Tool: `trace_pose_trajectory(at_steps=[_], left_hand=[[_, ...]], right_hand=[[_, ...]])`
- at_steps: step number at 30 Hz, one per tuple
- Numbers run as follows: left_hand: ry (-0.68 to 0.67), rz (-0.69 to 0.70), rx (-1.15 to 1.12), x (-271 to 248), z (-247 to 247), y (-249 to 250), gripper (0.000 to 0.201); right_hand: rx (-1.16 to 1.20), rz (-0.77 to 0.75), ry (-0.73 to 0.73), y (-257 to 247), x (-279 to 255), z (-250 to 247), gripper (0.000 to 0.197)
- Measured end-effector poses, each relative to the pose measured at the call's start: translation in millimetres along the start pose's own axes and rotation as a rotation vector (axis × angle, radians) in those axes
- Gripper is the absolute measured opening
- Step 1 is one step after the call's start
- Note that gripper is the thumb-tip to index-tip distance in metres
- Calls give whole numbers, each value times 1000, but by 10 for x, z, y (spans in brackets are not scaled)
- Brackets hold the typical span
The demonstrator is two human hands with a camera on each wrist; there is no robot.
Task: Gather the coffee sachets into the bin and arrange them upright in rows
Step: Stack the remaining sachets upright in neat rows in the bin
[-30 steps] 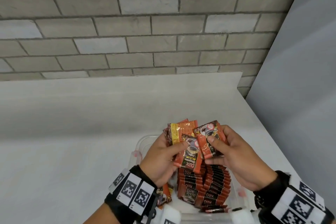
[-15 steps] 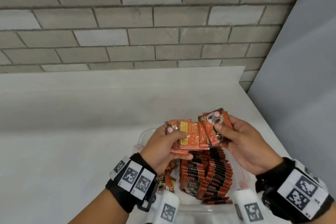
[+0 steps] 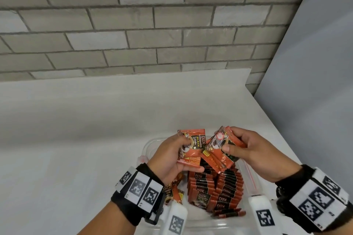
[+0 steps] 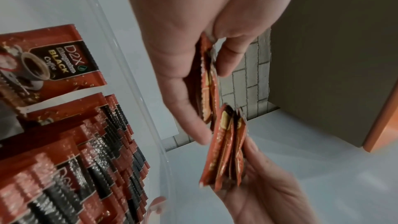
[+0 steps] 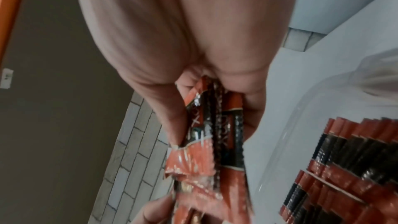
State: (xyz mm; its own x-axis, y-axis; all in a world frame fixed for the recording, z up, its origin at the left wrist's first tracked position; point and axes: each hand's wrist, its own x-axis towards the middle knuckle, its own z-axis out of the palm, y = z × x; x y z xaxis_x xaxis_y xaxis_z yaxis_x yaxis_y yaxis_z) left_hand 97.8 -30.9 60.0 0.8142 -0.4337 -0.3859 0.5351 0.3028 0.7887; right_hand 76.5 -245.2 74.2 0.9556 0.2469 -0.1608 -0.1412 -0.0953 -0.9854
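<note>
Both hands are now drawing apart, splitting the fanned sachets into two bundles above the clear bin (image 3: 150, 150); left hand (image 3: 168, 158) is pinching one sachet bundle (image 3: 193, 145) between thumb and fingers; right hand (image 3: 254, 154) is pinching the other bundle (image 3: 219, 150); upright rows of sachets (image 3: 215, 187) are standing in the bin on the white bench (image 3: 76, 139)

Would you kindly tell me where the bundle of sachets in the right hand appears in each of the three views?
Head: bundle of sachets, right of centre, above the bin.
Left wrist: lower centre, edge-on.
Right wrist: bottom centre, below the palm.
Shared landmark: upright rows of sachets in the bin.
</note>
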Motion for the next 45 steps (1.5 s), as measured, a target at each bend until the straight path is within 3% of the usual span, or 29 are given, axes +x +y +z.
trace_pose_trajectory(at_steps=[5, 9, 14, 18, 22, 26, 29, 34, 37, 40, 45], left_hand=[[-40, 6, 36, 36, -10, 11, 18], [-83, 55, 71, 60, -22, -20, 28], [-89, 134, -101, 98, 11, -61, 41], [-71, 149, -120, 143, 40, -107, 50], [-113, 114, -144, 132, 69, -78, 39], [-162, 55, -123, 114, 129, -75, 70], [-196, 60, -153, 123, 183, -112, 66], [-237, 64, -198, 116, 240, -137, 65], [-240, 39, -249, 132, 238, -156, 47], [-218, 23, -259, 152, 225, -154, 33], [-48, 54, -175, 199, 230, -114, 12]], right_hand=[[325, 3, 54, 5, 12, -25, 76], [412, 13, 129, -9, 54, -15, 88], [574, 120, 178, -20, 47, 115, 49], [587, 155, 175, -42, 62, 169, 44], [520, 128, 217, -48, 81, 140, 47], [362, 72, 151, -35, 75, 157, 65], [280, 10, 149, -61, 70, 245, 45], [-83, -97, 157, -117, 20, 399, 41], [-349, -85, 165, -143, -1, 440, 57], [-798, 68, 131, -219, -16, 438, 74], [-959, 115, 44, -328, -30, 434, 90]])
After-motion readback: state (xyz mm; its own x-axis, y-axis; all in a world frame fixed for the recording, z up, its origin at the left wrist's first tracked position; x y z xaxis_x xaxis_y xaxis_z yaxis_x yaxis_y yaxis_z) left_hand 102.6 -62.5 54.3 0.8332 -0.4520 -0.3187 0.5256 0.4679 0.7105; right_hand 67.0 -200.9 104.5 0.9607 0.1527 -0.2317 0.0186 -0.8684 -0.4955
